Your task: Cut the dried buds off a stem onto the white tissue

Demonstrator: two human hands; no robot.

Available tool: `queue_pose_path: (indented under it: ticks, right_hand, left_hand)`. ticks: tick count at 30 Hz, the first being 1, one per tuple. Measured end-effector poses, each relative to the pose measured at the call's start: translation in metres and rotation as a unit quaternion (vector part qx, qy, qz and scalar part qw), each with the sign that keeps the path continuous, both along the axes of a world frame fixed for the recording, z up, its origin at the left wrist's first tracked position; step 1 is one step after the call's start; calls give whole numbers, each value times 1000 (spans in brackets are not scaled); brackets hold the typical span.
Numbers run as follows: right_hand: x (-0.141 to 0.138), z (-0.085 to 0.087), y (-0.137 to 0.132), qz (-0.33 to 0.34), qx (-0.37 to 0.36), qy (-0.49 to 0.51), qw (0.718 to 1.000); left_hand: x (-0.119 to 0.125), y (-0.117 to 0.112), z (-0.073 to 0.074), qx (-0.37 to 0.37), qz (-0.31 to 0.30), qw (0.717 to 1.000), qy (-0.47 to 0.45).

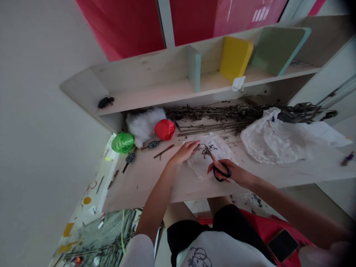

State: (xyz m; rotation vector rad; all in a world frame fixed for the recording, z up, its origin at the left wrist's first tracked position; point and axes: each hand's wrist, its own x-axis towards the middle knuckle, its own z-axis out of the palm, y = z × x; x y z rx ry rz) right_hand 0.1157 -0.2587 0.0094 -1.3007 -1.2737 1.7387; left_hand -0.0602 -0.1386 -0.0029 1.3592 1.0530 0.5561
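Note:
My right hand [232, 172] is closed round the black handles of a pair of scissors [215, 163], blades pointing up and away over a clear plastic sheet [207, 155] strewn with dark dried bits. My left hand [185, 151] rests at the sheet's left edge, fingers pinched on a small dried sprig [198, 149]. A long bundle of dried stems [236, 113] lies along the back of the wooden desk [144, 178].
A red twine ball [165, 129], green twine ball [122, 142], white fluff [144, 124] and small wrapped sticks [152, 144] sit at left. A crumpled white bag [274, 139] lies right. The shelf above holds a yellow block [235, 57]. A phone [283, 245] rests on my lap.

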Motion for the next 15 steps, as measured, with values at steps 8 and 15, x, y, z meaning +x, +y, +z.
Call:
queue_pose_path:
  ticks: [8, 15]
  right_hand:
    - [-10, 12, -3, 50, -11, -5, 999]
    - [-13, 9, -3, 27, 3, -41, 999]
  left_hand:
    - [6, -6, 3, -4, 1, 1000, 0]
    - [6, -5, -1, 17, -7, 1000, 13]
